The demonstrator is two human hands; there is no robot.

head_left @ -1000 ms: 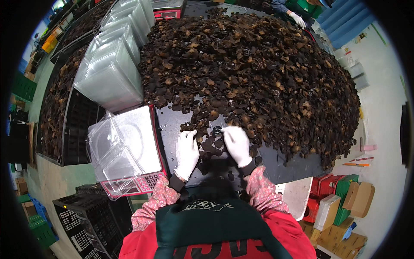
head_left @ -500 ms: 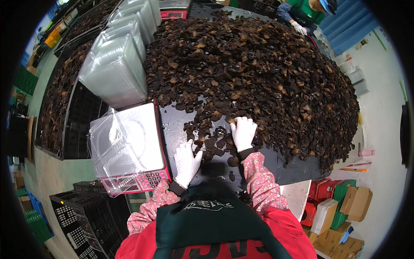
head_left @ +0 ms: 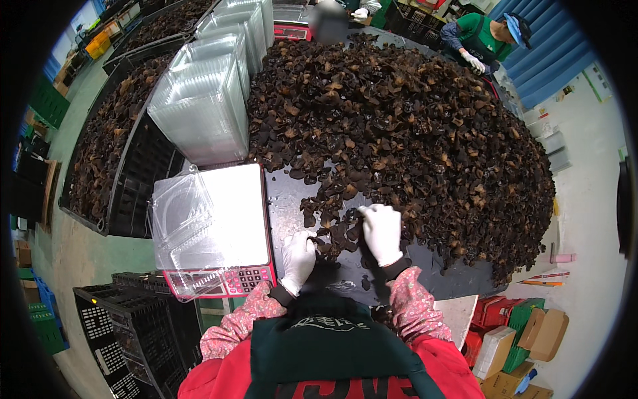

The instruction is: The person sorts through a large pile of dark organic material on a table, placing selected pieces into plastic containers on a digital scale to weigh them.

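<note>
A big heap of dark brown-black wood ear mushrooms (head_left: 399,126) covers most of the dark table, with a thin scatter of loose pieces (head_left: 329,203) at its near left edge. My left hand (head_left: 299,261), in a white glove, is at the near side of these pieces, fingers curled in against them. To its right, my white-gloved right hand (head_left: 382,233) rests at the heap's near edge, fingers bent down and close together. What either hand holds is hidden under the fingers. Left of my left hand stands a red scale (head_left: 249,213) with a clear plastic container (head_left: 183,213) lying open on it.
Stacks of clear containers (head_left: 199,113) stand behind the scale. Black crates (head_left: 139,173) of mushrooms are at the left, with more black crates (head_left: 146,326) on the floor. A person in green (head_left: 482,40) works across the table. Cardboard boxes (head_left: 545,332) lie at lower right.
My left hand has moved slightly right and its spread fingers have curled in. My right hand has drawn back toward me, fingers now bent. The view has shifted a little.
</note>
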